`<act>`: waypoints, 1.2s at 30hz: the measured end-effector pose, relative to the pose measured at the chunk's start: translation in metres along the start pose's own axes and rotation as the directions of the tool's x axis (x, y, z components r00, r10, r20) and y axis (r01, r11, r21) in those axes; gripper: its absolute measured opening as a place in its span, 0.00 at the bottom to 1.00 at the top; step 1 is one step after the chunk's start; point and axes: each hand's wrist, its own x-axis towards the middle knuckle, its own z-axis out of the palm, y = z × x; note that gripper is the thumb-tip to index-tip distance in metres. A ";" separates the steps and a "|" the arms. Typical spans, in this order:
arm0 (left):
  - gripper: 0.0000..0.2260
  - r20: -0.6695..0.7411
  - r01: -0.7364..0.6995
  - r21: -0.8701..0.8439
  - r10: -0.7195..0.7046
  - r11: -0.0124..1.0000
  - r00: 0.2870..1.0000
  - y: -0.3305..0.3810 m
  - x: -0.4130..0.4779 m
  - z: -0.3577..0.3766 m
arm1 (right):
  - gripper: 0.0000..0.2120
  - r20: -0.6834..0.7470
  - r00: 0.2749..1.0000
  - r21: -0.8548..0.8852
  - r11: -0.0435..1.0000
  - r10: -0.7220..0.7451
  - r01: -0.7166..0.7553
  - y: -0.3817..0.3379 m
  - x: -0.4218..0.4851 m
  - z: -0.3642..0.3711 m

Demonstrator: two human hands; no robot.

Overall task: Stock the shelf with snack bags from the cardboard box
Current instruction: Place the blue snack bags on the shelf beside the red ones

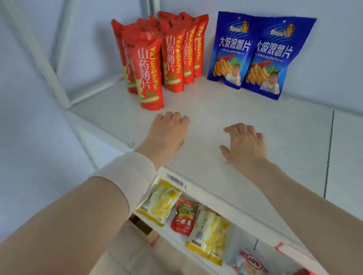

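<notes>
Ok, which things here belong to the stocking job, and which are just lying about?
Job: red snack bags, blue chip bags, top shelf, left hand and right hand, both empty. The cardboard box is out of view.
Lying about: yellow bags and small red bag on the lower shelf; white frame post.

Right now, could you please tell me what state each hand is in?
Left hand: loosely curled, holding nothing, over the shelf.
Right hand: open and relaxed, holding nothing, over the same shelf.
</notes>
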 end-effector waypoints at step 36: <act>0.27 0.793 0.969 0.148 -0.562 -0.198 -0.236 -0.222 -0.904 0.219 | 0.23 0.770 0.439 0.054 0.733 -0.463 0.678 -0.578 -0.458 0.301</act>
